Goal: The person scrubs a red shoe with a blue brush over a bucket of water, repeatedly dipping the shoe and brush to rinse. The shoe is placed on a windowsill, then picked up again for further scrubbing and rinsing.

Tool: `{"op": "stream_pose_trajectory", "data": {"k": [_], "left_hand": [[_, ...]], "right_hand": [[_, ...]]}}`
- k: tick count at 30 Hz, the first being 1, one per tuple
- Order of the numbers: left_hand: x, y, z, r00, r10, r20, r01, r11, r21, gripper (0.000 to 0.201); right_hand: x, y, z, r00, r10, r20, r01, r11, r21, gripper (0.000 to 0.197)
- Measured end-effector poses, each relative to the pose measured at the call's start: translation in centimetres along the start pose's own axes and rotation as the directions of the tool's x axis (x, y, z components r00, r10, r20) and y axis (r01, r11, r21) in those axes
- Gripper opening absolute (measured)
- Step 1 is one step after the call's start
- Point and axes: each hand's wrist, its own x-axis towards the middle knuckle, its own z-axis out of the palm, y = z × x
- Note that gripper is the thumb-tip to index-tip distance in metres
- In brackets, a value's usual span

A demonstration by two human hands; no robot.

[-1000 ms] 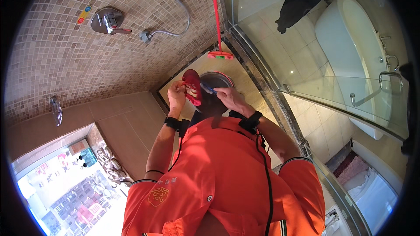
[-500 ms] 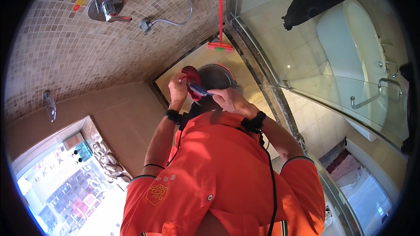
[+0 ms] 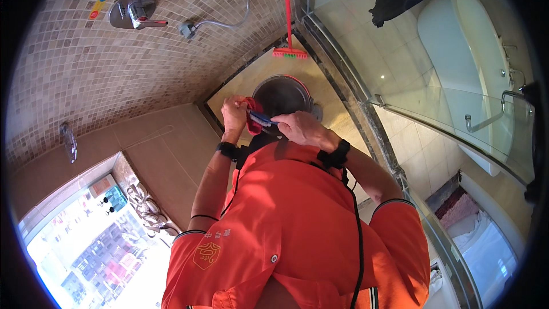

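My left hand (image 3: 233,115) is closed around a red, soft-looking item (image 3: 253,125), whose exact kind I cannot make out. In my right hand (image 3: 304,128) is a small blue brush (image 3: 264,118) with pale bristles, gripped by its handle. The brush head lies against the red item, just to the right of my left fingers. Both hands are over the near side of a dark round bucket (image 3: 281,95) standing on the shower floor. Part of the bucket's near side is hidden behind my hands and the brush.
A red floor brush (image 3: 290,53) leans in the far corner. Shower controls (image 3: 137,12) and a hose (image 3: 240,17) are on the tiled left wall. Glass panels (image 3: 452,117) stand at the right, with a white bathtub (image 3: 457,51) beyond. Pale slippers (image 3: 146,209) line the window ledge.
The red item has turned in my left hand, and its dark rounded end no longer shows. The brush remains against it. My view has shifted slightly.
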Motion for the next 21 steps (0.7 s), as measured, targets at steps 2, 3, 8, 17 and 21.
{"op": "stream_pose_trajectory", "data": {"k": [2,3,8,17,21], "left_hand": [[-0.3,0.4,0.2,1.000,0.027,0.010,-0.027,1.000,0.012,0.014],[-0.3,0.5,0.1,0.998,0.055,0.031,-0.056,0.998,0.013,0.016],[-0.8,1.1,-0.2,0.989,0.130,0.072,-0.132,0.991,0.027,0.033],[-0.5,1.8,-1.0,0.993,-0.046,0.104,0.037,0.996,0.084,0.055],[-0.7,1.0,-1.1,0.994,0.022,0.107,-0.027,0.999,0.039,0.061]], "right_hand": [[-0.1,0.2,0.4,1.000,-0.003,-0.003,0.003,1.000,0.017,0.031],[0.1,0.3,0.7,1.000,-0.005,-0.005,0.006,1.000,0.026,0.031],[0.2,0.2,1.4,0.992,0.068,-0.103,-0.070,0.997,-0.013,0.029],[0.7,0.0,1.0,0.990,0.007,-0.143,0.001,0.999,0.054,0.030],[0.3,-0.2,0.9,0.999,0.003,-0.040,-0.001,0.999,0.038,0.028]]}}
